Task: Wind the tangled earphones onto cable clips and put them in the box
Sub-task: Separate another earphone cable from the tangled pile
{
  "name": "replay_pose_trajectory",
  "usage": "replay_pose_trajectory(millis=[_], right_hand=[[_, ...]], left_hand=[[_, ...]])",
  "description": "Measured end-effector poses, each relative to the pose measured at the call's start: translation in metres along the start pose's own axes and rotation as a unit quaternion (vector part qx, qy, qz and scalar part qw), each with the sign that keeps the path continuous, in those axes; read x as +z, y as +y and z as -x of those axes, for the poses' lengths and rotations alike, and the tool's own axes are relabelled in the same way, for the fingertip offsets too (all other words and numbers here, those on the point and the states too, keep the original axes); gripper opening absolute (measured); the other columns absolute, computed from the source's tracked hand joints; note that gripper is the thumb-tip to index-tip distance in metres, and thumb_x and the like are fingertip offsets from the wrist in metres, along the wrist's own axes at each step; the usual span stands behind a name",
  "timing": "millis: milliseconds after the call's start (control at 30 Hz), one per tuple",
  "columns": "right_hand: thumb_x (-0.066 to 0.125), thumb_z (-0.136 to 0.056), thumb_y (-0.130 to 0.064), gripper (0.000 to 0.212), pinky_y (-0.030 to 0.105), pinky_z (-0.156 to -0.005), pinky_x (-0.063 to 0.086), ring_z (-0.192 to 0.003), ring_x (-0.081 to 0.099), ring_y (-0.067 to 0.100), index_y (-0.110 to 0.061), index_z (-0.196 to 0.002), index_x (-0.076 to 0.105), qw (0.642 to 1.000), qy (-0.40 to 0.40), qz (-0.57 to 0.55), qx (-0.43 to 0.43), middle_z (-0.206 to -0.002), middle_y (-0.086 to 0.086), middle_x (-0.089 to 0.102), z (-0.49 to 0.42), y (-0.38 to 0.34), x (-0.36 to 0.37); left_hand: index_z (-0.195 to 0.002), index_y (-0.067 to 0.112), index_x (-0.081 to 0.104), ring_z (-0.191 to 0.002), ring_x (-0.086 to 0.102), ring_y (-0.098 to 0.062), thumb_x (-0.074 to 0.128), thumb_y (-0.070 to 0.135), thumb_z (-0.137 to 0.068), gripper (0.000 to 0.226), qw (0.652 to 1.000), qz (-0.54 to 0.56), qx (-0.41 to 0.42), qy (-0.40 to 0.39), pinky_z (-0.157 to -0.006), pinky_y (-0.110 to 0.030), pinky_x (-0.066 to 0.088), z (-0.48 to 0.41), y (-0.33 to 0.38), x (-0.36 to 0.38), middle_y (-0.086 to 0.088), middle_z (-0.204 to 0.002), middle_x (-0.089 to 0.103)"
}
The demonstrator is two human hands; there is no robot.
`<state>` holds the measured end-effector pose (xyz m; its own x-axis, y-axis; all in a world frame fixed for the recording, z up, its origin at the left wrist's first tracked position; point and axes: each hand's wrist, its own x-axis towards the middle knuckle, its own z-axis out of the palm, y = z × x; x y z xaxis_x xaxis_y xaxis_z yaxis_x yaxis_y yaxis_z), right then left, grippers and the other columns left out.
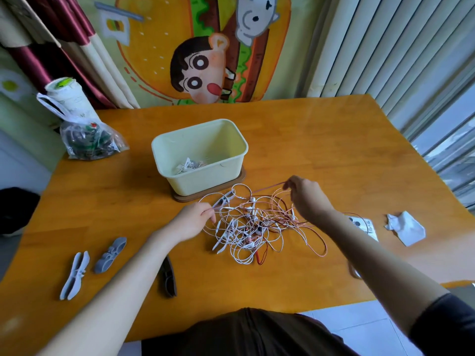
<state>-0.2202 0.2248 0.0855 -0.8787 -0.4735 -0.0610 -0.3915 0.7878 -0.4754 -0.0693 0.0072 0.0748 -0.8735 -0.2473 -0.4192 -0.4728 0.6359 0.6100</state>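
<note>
Several cords: a tangled heap of white, copper-pink and dark red earphone cables, loops sprawling on the orange wooden table, just in front of the box.
Box: pale yellow plastic tub on a brown base, small white bits inside, possibly wound earphones.
Left hand: fingers pinching a strand at the heap's left edge.
Right hand: fingertips pinching a pink cable, drawn taut above the pile.
Clips: two grey-blue plastic cable clips well left of the heap; a dark clip beside the left forearm.
</note>
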Motion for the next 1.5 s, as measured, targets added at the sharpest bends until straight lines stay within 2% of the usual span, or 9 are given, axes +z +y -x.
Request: replay_pose_trajectory(millis=[167,300,400,533,700,833,1200,1333,1500], right_hand=[[0.035,-0.094,-0.002,0.030,0.030,-0.064,0.040,-0.080,0.057,0.036,-0.007,-0.107,0.062,0.995,0.018,0.011,0.094,-0.101,0.021,0.065,-0.010,0.025,-0.008],[0.039,-0.091,-0.001,0.032,0.034,-0.074,0.044,-0.101,0.057,0.038,-0.005,-0.117,0.057,0.989,0.006,0.077,0.125,-0.113,0.021,0.062,-0.013,0.037,-0.010],[0.046,-0.094,-0.009,0.045,0.039,-0.098,0.038,-0.120,0.044,0.033,-0.007,-0.137,0.038,0.981,-0.042,0.183,0.036,-0.133,0.016,0.048,-0.004,0.017,-0.005],[0.060,-0.089,-0.013,0.065,0.031,-0.109,0.027,-0.129,0.035,0.024,-0.012,-0.145,0.027,0.977,-0.111,0.024,-0.178,-0.142,0.009,0.038,0.026,-0.055,-0.003],[0.053,-0.095,-0.017,0.026,0.031,-0.070,0.040,-0.081,0.057,0.027,-0.004,-0.118,0.051,0.964,-0.132,-0.098,-0.209,-0.099,0.014,0.065,0.034,-0.095,0.000],[0.044,-0.099,-0.013,0.022,0.028,-0.056,0.037,-0.056,0.049,0.014,-0.010,-0.099,0.065,0.978,-0.057,-0.075,-0.184,-0.067,-0.010,0.055,0.023,-0.078,-0.009],[0.036,-0.099,-0.016,0.032,0.031,-0.064,0.035,-0.088,0.059,0.038,-0.016,-0.099,0.068,0.997,0.073,0.006,0.025,-0.097,0.016,0.067,-0.013,-0.022,-0.036],[0.036,-0.101,-0.023,0.031,0.031,-0.064,0.036,-0.088,0.060,0.037,-0.020,-0.100,0.067,0.992,0.122,0.016,0.022,-0.095,0.013,0.068,-0.019,-0.018,-0.046],[0.036,-0.101,-0.031,0.031,0.033,-0.065,0.038,-0.086,0.061,0.037,-0.024,-0.101,0.066,0.982,0.186,0.012,0.001,-0.090,0.010,0.069,-0.026,-0.028,-0.056]], left_hand=[[-0.079,0.013,0.060,-0.059,0.047,-0.016,0.037,0.016,-0.102,0.033,0.998,0.041,-0.036,-0.002,-0.077,-0.043,0.053,0.003,-0.015,-0.005,-0.001,-0.064,0.048],[-0.079,0.015,0.061,-0.056,0.045,-0.016,0.041,0.019,-0.101,0.030,0.998,0.042,-0.029,0.038,-0.073,-0.043,0.055,0.006,-0.016,-0.012,0.001,-0.060,0.046],[-0.082,0.018,0.063,-0.053,0.041,-0.012,0.043,0.021,-0.100,0.027,0.997,0.027,0.019,0.066,-0.049,-0.024,0.049,0.010,0.004,-0.016,0.002,-0.057,0.043],[-0.081,0.021,0.067,-0.057,0.045,-0.017,0.050,0.027,-0.098,0.024,0.993,0.027,0.089,0.066,-0.051,-0.027,0.033,0.012,0.039,-0.017,-0.016,-0.074,0.063],[-0.078,0.015,0.063,-0.048,0.039,-0.007,0.051,0.024,-0.098,0.025,0.986,0.046,0.119,0.107,-0.046,-0.019,0.032,0.016,0.061,-0.023,0.005,-0.054,0.047],[-0.082,0.009,0.057,-0.055,0.039,-0.011,0.051,0.026,-0.097,0.023,0.990,0.056,0.097,0.085,-0.049,-0.020,0.031,0.018,0.041,-0.022,-0.007,-0.066,0.050],[-0.078,0.020,0.055,-0.074,0.063,-0.023,0.043,0.018,-0.101,0.025,0.991,0.099,0.036,0.088,-0.078,-0.034,0.048,0.010,0.012,-0.014,-0.002,-0.066,0.061],[-0.080,0.018,0.057,-0.060,0.053,-0.015,0.046,0.009,-0.098,0.023,0.926,0.258,0.169,0.217,-0.062,-0.021,0.051,0.025,0.056,-0.040,0.006,-0.057,0.048],[-0.085,0.023,0.061,-0.063,0.051,0.005,0.052,0.014,-0.097,0.017,0.871,0.240,0.323,0.282,-0.057,-0.005,0.034,0.051,0.110,-0.062,0.015,-0.076,0.060]])
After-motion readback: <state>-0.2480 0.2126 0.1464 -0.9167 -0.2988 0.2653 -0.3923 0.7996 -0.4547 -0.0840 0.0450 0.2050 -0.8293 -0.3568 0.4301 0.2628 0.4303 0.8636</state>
